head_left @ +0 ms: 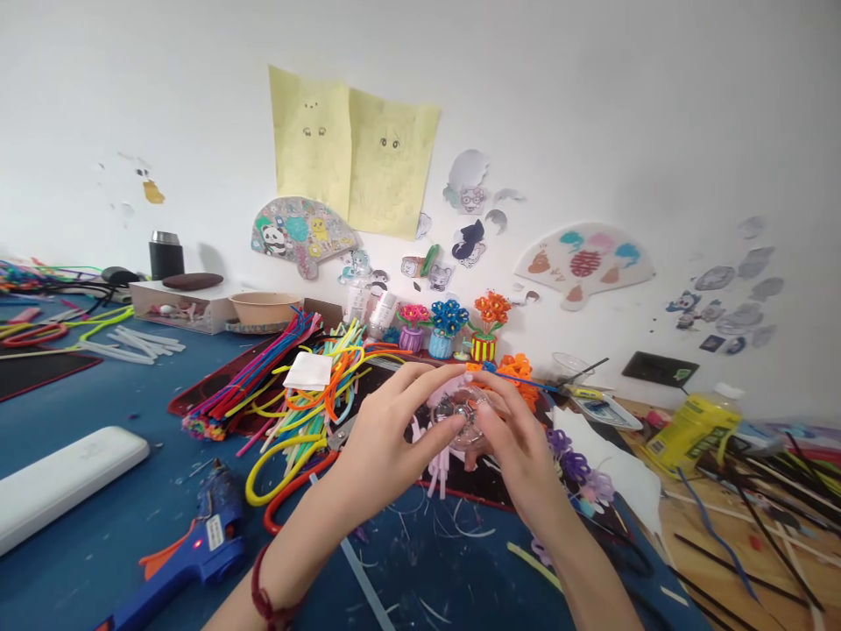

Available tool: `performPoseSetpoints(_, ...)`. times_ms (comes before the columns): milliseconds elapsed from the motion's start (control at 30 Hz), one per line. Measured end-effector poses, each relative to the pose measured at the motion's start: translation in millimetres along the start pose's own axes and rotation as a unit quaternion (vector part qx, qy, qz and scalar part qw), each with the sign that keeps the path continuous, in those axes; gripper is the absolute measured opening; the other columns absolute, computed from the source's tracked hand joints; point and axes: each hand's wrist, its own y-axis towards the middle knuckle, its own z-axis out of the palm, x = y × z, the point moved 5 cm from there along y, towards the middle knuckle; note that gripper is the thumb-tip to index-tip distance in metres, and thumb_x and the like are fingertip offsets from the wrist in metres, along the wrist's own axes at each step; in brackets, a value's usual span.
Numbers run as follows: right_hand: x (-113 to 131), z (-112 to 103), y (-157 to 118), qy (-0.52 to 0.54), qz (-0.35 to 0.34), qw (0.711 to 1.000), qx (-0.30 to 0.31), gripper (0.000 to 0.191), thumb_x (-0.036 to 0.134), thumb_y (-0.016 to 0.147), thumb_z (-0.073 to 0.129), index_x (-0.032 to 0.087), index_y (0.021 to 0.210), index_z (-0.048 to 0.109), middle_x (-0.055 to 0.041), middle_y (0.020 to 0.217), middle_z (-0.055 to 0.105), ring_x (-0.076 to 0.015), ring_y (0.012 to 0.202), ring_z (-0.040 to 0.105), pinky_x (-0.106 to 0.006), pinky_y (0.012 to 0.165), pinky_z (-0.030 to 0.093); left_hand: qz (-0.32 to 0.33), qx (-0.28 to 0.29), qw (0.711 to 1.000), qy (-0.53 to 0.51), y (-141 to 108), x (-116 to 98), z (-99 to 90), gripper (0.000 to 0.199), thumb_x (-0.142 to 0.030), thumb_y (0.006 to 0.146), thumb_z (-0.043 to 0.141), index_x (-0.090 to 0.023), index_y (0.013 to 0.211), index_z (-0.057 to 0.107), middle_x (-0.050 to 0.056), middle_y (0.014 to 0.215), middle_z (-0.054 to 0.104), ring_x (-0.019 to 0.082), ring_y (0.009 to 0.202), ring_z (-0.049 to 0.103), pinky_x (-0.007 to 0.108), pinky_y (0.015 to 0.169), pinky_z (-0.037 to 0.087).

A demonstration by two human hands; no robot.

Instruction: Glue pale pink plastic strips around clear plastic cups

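My left hand (398,427) and my right hand (524,447) meet above the middle of the table, fingers curled round a clear round plastic piece (462,405) that looks like a small container. Both thumbs rest on its near side, and the fingers partly cover it, so its contents cannot be made out. Pale pink pipe-cleaner pieces (439,473) show just below the clear piece. Behind my right fingers sits a cluster of orange pipe-cleaner loops (519,370). Purple pipe-cleaner flowers (573,460) lie to the right of my right wrist.
A blue glue gun (214,539) with a lit red light lies front left, near a long white case (72,482). Bundled pipe cleaners (263,372) fill the left middle. Potted pipe-cleaner flowers (448,329) stand along the wall. A yellow bottle (693,429) is at right.
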Motion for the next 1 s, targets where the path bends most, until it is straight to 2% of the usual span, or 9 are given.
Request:
performPoseSetpoints(100,1,0,0,-0.014,-0.006,1.000,0.002,0.034,0.046,0.093,0.056,0.030,0.123,0.056,-0.0038,0.112,0.064,-0.0090,0.050,0.059,-0.028,0.050,0.056,-0.001,0.008,1.000,0.000,-1,0,-0.6,0.039,-0.030,0.093,0.060,-0.027,0.132,0.055,0.005,0.125,0.060,0.018,0.111,0.058,0.033,0.094,0.048)
performPoseSetpoints(267,3,-1,0,-0.023,-0.017,1.000,-0.005,0.034,0.046,0.094,0.056,0.030,0.124,0.057,-0.0021,0.097,0.069,-0.0106,0.051,0.059,-0.027,0.050,0.055,0.016,0.006,1.000,0.010,-1,-2,-1.1,0.036,-0.027,0.094,0.058,-0.026,0.129,0.058,0.007,0.120,0.061,0.017,0.108,0.058,0.033,0.092,0.049)
performPoseSetpoints(433,8,-2,-2,-0.064,-0.042,0.997,-0.018,0.031,0.047,0.094,0.055,0.032,0.120,0.060,-0.0023,0.104,0.068,-0.0117,0.055,0.059,-0.027,0.051,0.055,0.079,-0.019,0.995,0.064,-2,-4,-1.7,0.036,-0.024,0.093,0.059,-0.025,0.130,0.058,0.008,0.118,0.062,0.018,0.106,0.060,0.034,0.090,0.051)
performPoseSetpoints(667,16,-5,-5,-0.169,-0.127,0.976,-0.054,0.029,0.041,0.094,0.056,0.033,0.121,0.062,-0.0047,0.119,0.063,-0.0169,0.079,0.064,-0.029,0.064,0.058,0.169,-0.105,0.955,0.219,-7,-11,-2.9,0.038,-0.020,0.091,0.062,-0.022,0.129,0.059,0.010,0.116,0.064,0.021,0.098,0.062,0.037,0.081,0.053)
performPoseSetpoints(867,21,-7,-8,-0.216,-0.165,0.959,-0.074,0.027,0.037,0.093,0.056,0.032,0.119,0.062,-0.0060,0.124,0.059,-0.0178,0.081,0.066,-0.030,0.068,0.059,0.216,-0.141,0.928,0.269,-12,-19,-4.1,0.041,-0.011,0.086,0.066,-0.020,0.126,0.062,0.008,0.103,0.068,0.019,0.087,0.061,0.034,0.075,0.051)
performPoseSetpoints(1000,18,-7,-11,-0.213,-0.181,0.956,-0.091,0.033,0.033,0.093,0.058,0.034,0.126,0.055,-0.0057,0.126,0.057,-0.0169,0.083,0.065,-0.031,0.071,0.059,0.242,-0.152,0.909,0.303,-15,-23,-3.9,0.040,-0.007,0.084,0.065,-0.018,0.123,0.063,0.006,0.093,0.069,0.017,0.078,0.056,0.031,0.069,0.046)
